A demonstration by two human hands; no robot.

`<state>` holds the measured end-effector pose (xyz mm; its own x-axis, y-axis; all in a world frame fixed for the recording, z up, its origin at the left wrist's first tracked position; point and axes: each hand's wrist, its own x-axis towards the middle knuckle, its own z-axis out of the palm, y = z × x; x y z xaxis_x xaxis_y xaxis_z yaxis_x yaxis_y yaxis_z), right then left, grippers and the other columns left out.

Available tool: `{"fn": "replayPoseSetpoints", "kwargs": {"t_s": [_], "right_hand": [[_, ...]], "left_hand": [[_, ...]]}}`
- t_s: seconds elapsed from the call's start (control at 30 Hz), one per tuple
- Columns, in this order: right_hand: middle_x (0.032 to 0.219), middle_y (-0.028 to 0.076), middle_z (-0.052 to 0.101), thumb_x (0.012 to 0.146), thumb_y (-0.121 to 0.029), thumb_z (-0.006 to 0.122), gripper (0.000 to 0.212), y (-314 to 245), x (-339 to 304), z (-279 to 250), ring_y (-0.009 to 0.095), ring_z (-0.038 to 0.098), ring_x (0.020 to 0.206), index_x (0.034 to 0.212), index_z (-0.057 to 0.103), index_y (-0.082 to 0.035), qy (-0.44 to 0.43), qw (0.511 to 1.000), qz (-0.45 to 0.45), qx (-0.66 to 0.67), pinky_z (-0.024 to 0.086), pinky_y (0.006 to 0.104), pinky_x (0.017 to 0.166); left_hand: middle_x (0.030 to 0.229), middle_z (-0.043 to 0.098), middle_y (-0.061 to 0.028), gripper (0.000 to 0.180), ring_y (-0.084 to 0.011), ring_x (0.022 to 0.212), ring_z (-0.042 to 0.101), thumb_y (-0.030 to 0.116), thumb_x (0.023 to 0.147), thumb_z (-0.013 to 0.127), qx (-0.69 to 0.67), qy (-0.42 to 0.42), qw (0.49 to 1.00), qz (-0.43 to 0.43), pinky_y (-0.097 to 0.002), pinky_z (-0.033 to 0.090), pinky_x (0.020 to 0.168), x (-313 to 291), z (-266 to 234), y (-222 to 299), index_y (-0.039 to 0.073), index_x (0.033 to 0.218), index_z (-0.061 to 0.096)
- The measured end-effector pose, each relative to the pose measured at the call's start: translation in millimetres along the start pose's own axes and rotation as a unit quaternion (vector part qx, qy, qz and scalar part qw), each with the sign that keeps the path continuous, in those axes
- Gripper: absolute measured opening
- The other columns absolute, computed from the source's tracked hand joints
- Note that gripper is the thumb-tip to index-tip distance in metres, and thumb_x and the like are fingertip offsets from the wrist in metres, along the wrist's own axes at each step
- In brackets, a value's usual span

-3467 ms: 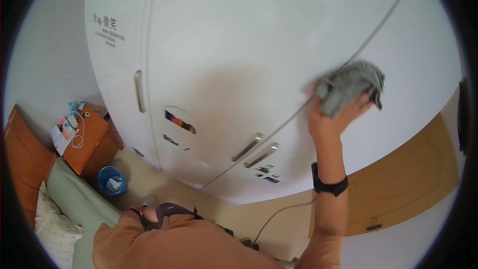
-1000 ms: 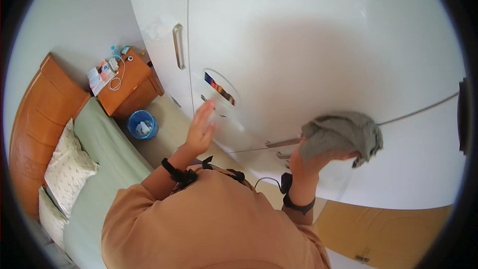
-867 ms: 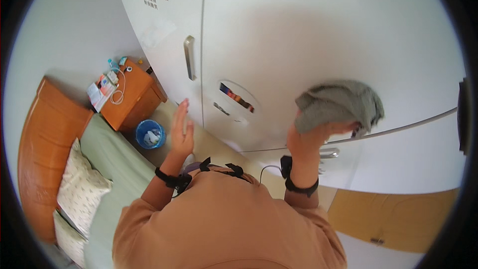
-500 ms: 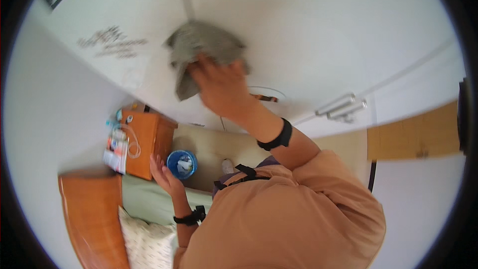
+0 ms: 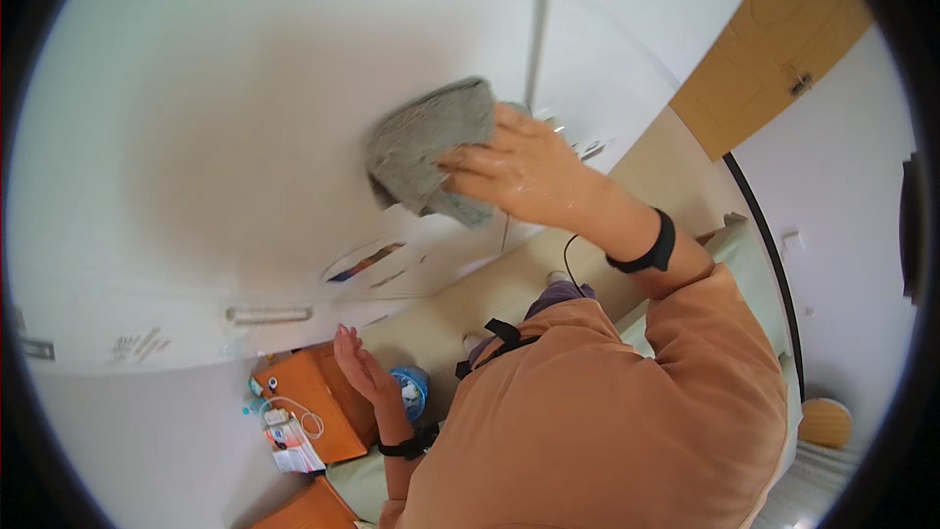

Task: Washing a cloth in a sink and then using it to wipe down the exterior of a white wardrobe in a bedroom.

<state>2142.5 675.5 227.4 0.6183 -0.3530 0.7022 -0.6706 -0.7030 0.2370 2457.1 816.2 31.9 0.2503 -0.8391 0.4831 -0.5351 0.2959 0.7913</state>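
Observation:
My right hand (image 5: 539,171) presses a folded grey cloth (image 5: 419,152) flat against a white cabinet front (image 5: 245,127). The fingers lie over the cloth's right part, and the skin looks wet. Just below the cloth, a dark, coloured strip (image 5: 367,263) sits within a curved outline on the white surface. A pale bar handle (image 5: 269,314) is lower left on the front. My left hand (image 5: 362,367) is raised with its fingers stretched out and holds nothing. It hovers in front of the cabinet's lower edge, over the orange-brown nightstand (image 5: 338,416) in the picture.
Beside the nightstand stands a blue waste bin (image 5: 411,390) with light-coloured rubbish. A white cable (image 5: 311,421) and papers (image 5: 294,451) lie on the nightstand. A yellowish wooden door (image 5: 774,49) is at the upper right, and a round wooden stool (image 5: 825,422) at the lower right.
My view has swung to the right along the cabinet. My right hand has carried the cloth rightward across the white surface, close to a door seam. My left hand remains raised and empty.

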Motion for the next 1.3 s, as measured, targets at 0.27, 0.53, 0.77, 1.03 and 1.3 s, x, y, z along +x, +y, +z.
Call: {"fn": "replayPoseSetpoints", "kwargs": {"t_s": [0.27,0.53,0.77,1.03,1.3], "right_hand": [[0.103,-0.003,0.062,0.068,-0.014,0.063,0.009,134.6,-153.4,-46.8,0.016,0.055,0.101,0.077,0.063,-0.017,-0.05,0.996,0.056,-0.044,0.037,0.0449,0.101],[0.1,0.01,0.06,0.063,-0.022,0.068,0.022,221.2,-243.7,-81.7,0.037,0.051,0.104,0.083,0.064,-0.011,-0.02,0.979,0.175,-0.1,0.036,0.0535,0.094],[0.111,0.018,0.055,0.085,-0.027,0.047,0.033,177.8,-224.5,-34.4,0.039,0.049,0.098,0.101,0.057,0.0,0.05,0.976,0.203,0.058,0.03,0.0501,0.094],[0.117,0.012,0.053,0.06,-0.036,0.062,0.049,63.1,-99.8,5.8,0.037,0.046,0.106,0.103,0.061,-0.012,0.027,0.994,0.086,0.066,0.025,0.0548,0.097],[0.102,0.014,0.053,0.06,-0.017,0.061,0.037,-99.4,5.4,72.3,0.036,0.046,0.102,0.096,0.058,-0.009,-0.063,0.981,0.033,0.179,0.03,0.0518,0.085]], "left_hand": [[0.139,0.033,-0.0245,0.041,-0.0396,0.129,0.031,0.013,0.096,0.034,0.101,0.013,0.976,0.195,-0.0505,0.025,0.105,49.5,161.8,80.3,-0.002,0.134,0.035],[0.148,-0.017,-0.0216,0.063,-0.0375,0.139,-0.002,0.027,0.095,0.044,0.111,0.069,0.979,0.157,-0.0521,0.009,0.11,48.7,246.7,115.5,0.006,0.145,0.012],[0.148,-0.01,-0.0283,0.064,-0.0414,0.139,-0.006,0.022,0.09,0.047,0.108,0.0,0.99,0.089,-0.0501,0.005,0.11,42.3,232.7,129.8,-0.002,0.142,0.017],[0.145,0.024,-0.0242,0.054,-0.0384,0.133,0.028,0.013,0.092,0.043,0.043,0.009,0.998,0.048,-0.0448,0.026,0.106,13.7,150.9,110.5,0.0,0.141,0.026],[0.146,0.028,-0.0162,0.053,-0.032,0.122,0.045,0.017,0.096,0.04,0.061,0.107,0.986,-0.115,-0.0406,0.036,0.1,-44.6,2.8,47.8,0.006,0.144,0.022]]}}
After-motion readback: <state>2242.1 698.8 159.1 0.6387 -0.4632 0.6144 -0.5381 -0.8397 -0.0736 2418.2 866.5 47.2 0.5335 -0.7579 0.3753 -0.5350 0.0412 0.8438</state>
